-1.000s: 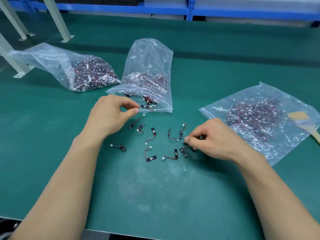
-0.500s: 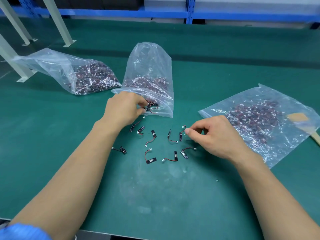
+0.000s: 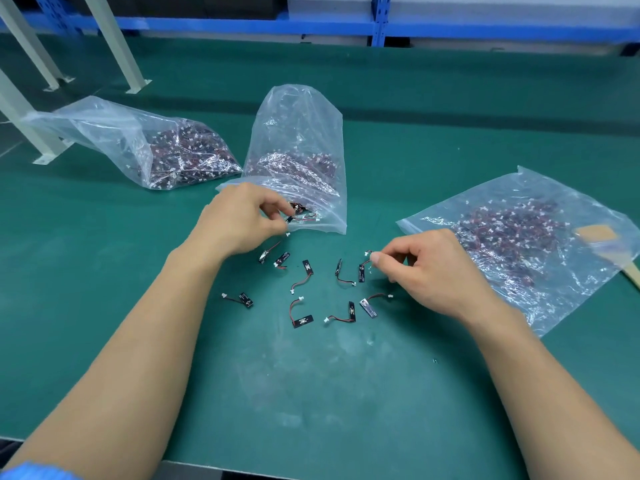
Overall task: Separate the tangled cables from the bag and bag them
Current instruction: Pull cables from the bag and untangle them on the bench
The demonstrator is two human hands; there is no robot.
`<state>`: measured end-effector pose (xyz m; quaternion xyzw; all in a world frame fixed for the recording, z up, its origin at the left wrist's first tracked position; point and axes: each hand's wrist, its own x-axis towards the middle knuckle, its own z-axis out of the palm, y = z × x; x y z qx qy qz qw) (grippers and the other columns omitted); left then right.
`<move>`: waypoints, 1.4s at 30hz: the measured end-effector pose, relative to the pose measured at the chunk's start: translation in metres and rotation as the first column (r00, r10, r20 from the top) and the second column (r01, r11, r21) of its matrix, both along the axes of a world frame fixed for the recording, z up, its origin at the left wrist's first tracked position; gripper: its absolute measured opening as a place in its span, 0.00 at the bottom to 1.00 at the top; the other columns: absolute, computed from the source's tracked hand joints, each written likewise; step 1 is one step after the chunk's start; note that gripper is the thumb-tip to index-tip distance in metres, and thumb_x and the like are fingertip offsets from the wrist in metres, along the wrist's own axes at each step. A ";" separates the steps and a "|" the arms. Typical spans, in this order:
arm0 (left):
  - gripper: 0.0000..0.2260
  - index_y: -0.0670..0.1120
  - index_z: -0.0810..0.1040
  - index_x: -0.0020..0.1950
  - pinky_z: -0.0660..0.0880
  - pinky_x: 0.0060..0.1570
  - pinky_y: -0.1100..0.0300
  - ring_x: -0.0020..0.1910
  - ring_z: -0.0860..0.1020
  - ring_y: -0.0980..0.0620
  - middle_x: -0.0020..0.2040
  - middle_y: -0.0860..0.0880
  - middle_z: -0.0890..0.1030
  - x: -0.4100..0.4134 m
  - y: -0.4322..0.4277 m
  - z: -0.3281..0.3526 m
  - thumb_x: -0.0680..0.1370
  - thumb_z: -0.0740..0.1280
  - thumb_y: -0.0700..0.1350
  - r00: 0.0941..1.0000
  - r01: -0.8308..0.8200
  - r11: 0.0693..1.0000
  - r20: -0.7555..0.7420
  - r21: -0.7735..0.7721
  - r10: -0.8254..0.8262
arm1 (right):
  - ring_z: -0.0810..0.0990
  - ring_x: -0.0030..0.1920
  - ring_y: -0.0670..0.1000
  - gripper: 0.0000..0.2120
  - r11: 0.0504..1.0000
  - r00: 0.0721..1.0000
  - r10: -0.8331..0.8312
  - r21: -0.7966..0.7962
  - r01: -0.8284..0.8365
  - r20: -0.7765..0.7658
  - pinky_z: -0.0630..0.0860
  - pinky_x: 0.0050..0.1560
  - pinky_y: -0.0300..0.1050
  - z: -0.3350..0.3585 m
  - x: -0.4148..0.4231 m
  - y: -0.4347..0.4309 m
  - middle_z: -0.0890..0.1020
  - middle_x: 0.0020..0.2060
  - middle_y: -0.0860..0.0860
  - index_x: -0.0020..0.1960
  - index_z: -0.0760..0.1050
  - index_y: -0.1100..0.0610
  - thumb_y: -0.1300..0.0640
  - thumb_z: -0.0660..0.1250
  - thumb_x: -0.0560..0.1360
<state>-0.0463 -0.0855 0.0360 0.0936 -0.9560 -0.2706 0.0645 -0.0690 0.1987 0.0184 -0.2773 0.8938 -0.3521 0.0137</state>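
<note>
Your green desk (image 3: 346, 393) fills nearly the whole frame, with blue shelving (image 3: 346, 27) along the top edge and pale frame legs (image 3: 114, 46) standing on it at the upper left. Three clear plastic bags of dark red-and-black cables lie on it. The right bag (image 3: 540, 299) lies flat at the right of the frame, the left bag (image 3: 104, 133) is slumped at the upper left, and the middle bag (image 3: 298, 126) stands above centre with its mouth toward you. Your left hand (image 3: 239, 220) is at that mouth, thumb and fingers curled in toward a small clump of cables (image 3: 303, 213) just inside the plastic. The fingertips are blurred, so you cannot tell whether they grip anything. Your right hand (image 3: 429, 268), right of centre and well apart from the left, has thumb and forefinger closed together on the white plug end of one cable (image 3: 362, 270), with the other fingers folded under. A brush (image 3: 595, 237) with a wooden handle lies on the right bag's far edge. Between your hands, the loose cables (image 3: 304, 275) lie scattered singly on the desk, each a short wire with a black strip and a white plug. The marks on the strips are too small to read.
</note>
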 end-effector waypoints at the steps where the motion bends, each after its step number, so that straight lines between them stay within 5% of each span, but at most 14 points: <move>1: 0.10 0.61 0.85 0.44 0.76 0.44 0.57 0.40 0.77 0.59 0.36 0.62 0.81 0.004 -0.002 0.002 0.73 0.71 0.44 1.000 0.014 0.999 -0.003 0.037 -0.014 | 0.72 0.28 0.44 0.14 1.000 1.000 -0.001 0.000 0.001 -0.001 0.63 0.33 0.41 0.000 0.000 0.000 0.75 0.25 0.31 0.34 0.78 0.44 0.49 0.71 0.78; 5: 0.09 0.58 0.86 0.42 0.66 0.31 0.74 0.31 0.74 0.65 0.34 0.62 0.81 0.027 -0.005 0.010 0.72 0.73 0.42 0.998 0.067 0.991 -0.006 0.114 -0.066 | 0.71 0.28 0.44 0.13 1.000 1.000 -0.001 -0.006 0.001 -0.002 0.64 0.33 0.42 0.000 0.000 0.000 0.75 0.25 0.32 0.35 0.80 0.46 0.49 0.71 0.78; 17: 0.05 0.56 0.85 0.42 0.68 0.32 0.73 0.32 0.77 0.65 0.35 0.58 0.85 0.070 0.005 -0.001 0.71 0.78 0.47 0.934 0.154 0.968 0.291 0.200 -0.209 | 0.71 0.27 0.46 0.17 1.000 1.000 -0.008 -0.010 0.008 0.022 0.67 0.33 0.42 -0.004 -0.002 -0.003 0.77 0.26 0.35 0.30 0.76 0.43 0.49 0.70 0.78; 25: 0.05 0.57 0.84 0.38 0.68 0.30 0.68 0.25 0.71 0.60 0.31 0.58 0.82 0.082 -0.011 -0.008 0.69 0.80 0.52 0.999 0.036 0.971 -0.042 0.235 -0.027 | 0.69 0.26 0.46 0.16 0.998 0.999 -0.003 -0.060 0.006 0.044 0.67 0.31 0.42 -0.009 -0.004 -0.001 0.79 0.27 0.48 0.32 0.80 0.52 0.50 0.71 0.78; 31: 0.14 0.54 0.84 0.42 0.73 0.35 0.68 0.29 0.76 0.60 0.36 0.58 0.84 0.096 -0.018 -0.012 0.61 0.84 0.51 0.995 0.017 0.982 0.090 0.187 -0.034 | 0.67 0.25 0.44 0.14 0.988 0.996 -0.045 -0.143 0.056 0.080 0.64 0.28 0.36 -0.012 -0.004 -0.001 0.79 0.26 0.48 0.34 0.82 0.53 0.52 0.71 0.77; 42: 0.19 0.48 0.85 0.52 0.80 0.50 0.63 0.44 0.83 0.56 0.44 0.56 0.86 0.096 -0.008 -0.015 0.64 0.83 0.36 0.985 0.165 0.924 -0.003 0.346 -0.175 | 0.69 0.24 0.43 0.14 0.983 0.994 -0.075 -0.161 0.088 0.082 0.66 0.28 0.34 -0.017 -0.004 -0.001 0.80 0.25 0.44 0.34 0.82 0.50 0.51 0.70 0.77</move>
